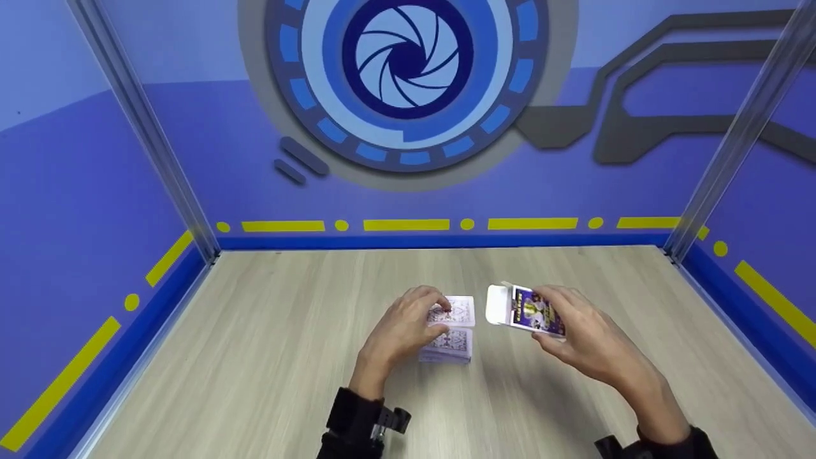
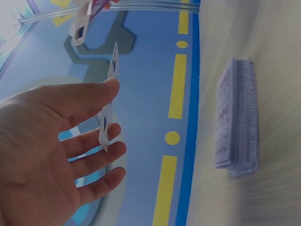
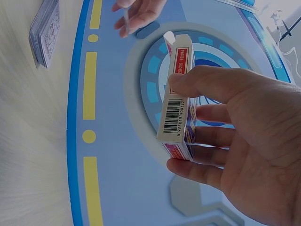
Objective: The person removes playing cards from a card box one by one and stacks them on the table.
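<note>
My left hand (image 1: pixel 403 324) pinches a playing card (image 1: pixel 462 311) between thumb and fingers, and in the left wrist view the card (image 2: pixel 107 120) stands edge-on. Below it on the table lies a stack of playing cards (image 1: pixel 452 344), back side up, partly covered by the left hand in the head view. The left wrist view shows the stack (image 2: pixel 237 117) apart from the hand. On the right, my right hand (image 1: pixel 590 328) grips a card box (image 1: pixel 532 312) above the table. Its white end flap (image 1: pixel 498 305) hangs open toward the left hand. A barcode (image 3: pixel 174 116) marks the box's narrow side.
The light wood table (image 1: pixel 255 357) is bounded by blue printed panels (image 1: pixel 446 204) at the back and sides. Metal corner posts (image 1: pixel 146 127) rise at the back left and back right (image 1: pixel 733 134).
</note>
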{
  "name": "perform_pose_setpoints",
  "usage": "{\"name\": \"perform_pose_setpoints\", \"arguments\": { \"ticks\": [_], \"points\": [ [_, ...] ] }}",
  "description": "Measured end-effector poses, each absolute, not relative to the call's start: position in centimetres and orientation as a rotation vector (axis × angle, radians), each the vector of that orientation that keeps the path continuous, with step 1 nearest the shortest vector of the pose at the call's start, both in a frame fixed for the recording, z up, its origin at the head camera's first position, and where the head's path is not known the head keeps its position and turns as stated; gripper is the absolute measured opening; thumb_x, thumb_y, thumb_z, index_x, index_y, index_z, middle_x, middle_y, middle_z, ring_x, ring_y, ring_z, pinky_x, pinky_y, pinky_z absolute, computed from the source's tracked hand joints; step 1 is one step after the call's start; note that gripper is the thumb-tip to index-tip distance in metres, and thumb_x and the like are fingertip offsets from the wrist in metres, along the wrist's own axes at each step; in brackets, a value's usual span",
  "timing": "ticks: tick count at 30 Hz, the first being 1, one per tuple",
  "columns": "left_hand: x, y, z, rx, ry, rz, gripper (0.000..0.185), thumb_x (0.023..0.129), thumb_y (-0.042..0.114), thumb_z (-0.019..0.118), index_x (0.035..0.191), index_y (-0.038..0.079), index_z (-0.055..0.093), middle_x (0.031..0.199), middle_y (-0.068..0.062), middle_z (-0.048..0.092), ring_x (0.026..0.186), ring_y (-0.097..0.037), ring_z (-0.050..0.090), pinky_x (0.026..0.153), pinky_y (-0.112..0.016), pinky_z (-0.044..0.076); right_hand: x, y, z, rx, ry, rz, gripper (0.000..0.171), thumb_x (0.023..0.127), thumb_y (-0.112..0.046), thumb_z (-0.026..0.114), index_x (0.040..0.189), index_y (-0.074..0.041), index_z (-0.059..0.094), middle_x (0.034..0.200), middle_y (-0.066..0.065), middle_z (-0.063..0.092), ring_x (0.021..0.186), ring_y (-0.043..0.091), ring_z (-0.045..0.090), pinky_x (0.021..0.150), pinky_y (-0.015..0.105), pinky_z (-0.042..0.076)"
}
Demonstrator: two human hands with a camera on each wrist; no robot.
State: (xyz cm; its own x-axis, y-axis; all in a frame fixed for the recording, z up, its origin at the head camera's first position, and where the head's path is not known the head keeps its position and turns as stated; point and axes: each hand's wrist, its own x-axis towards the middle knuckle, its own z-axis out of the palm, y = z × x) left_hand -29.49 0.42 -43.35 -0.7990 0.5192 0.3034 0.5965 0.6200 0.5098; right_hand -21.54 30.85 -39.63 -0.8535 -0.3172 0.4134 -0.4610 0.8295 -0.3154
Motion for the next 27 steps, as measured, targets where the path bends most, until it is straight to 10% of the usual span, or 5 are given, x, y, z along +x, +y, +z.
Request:
{"name": "perform_pose_setpoints", "arguments": {
  "ticks": [27],
  "points": [
    [-30.8,1.8,-48.8,-0.841,-2.91,-0.835,0.029,0.077,0.006,0.083,0.104,0.009,0.074,0.112,-0.003,0.07,0.108,-0.023,0.062,0.096,-0.038,0.049,-21.5,31.0,-39.7,0.591,-2.691,0.564,0.064,0.085,-0.015,0.085,0.141,-0.007,0.056,0.136,0.015,0.06,0.11,0.024,0.06,0.08,0.042,0.054]
  ]
}}
